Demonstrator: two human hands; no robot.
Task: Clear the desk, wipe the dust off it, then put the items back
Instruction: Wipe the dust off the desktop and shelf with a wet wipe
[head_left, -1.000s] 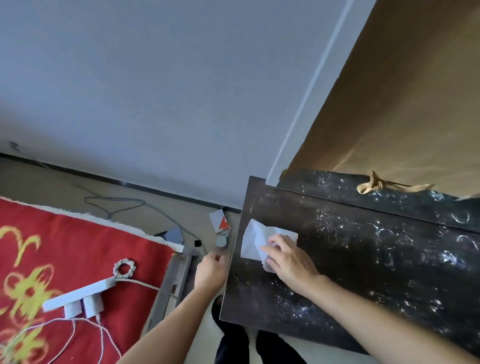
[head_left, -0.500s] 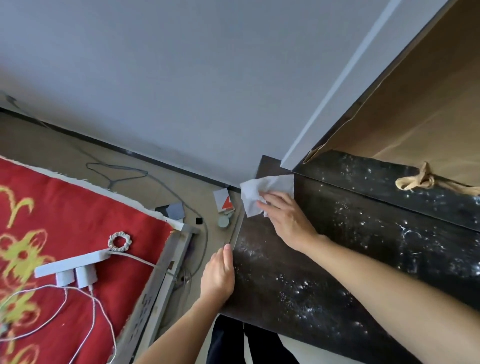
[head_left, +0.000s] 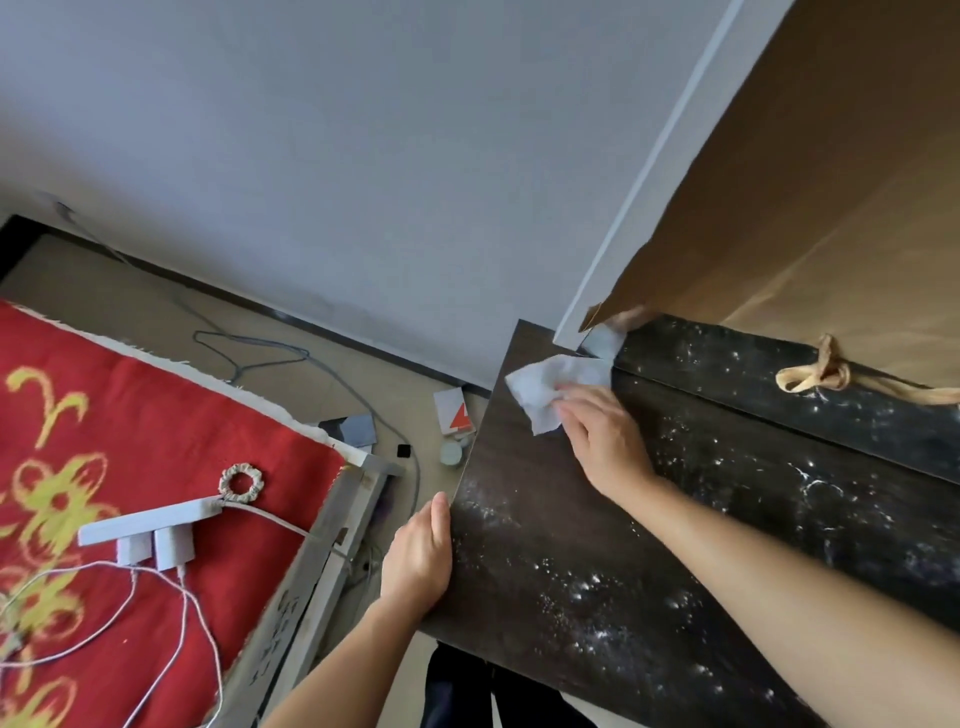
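The right hand is pressing a white tissue flat against the far left corner of the dark desk, whose top is showing pale dusty specks (thickest toward the near edge). The left hand is gripping the desk's left edge. A brown curtain is hanging behind the desk. To the left, a white power strip is lying on a red blanket.

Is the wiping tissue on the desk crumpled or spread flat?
Crumpled. The white tissue shows creases and uneven edges under the right hand at the far left corner of the desk.
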